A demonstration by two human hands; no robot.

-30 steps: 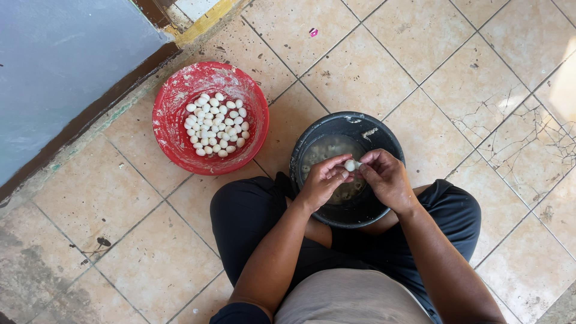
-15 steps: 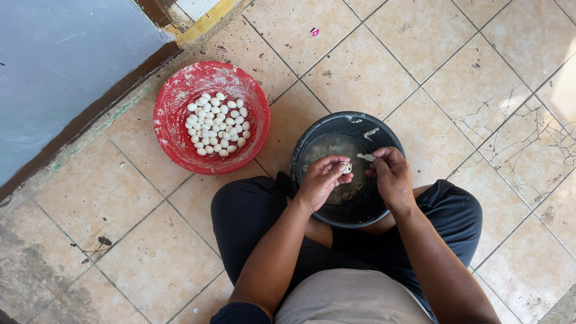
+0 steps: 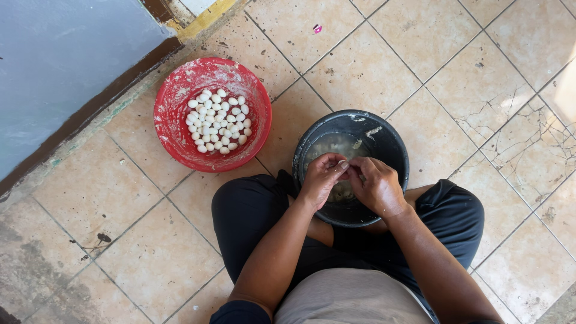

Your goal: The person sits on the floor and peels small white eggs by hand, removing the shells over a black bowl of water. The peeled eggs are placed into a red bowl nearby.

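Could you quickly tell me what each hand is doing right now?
Left hand: fingers pinched over the black bowl; contents hidden.
Right hand: likewise curled, contents hidden.

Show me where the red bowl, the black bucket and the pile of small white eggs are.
red bowl (image 3: 174,135), head view, bare inner wall at left.
black bucket (image 3: 393,144), head view, inner wall at right.
small white eggs (image 3: 217,122), head view, middle of the pile.

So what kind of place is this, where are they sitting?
Probably a home yard or porch floor: cracked beige floor tiles, a blue-grey wall, and a round red plastic basin of small white peeled eggs.
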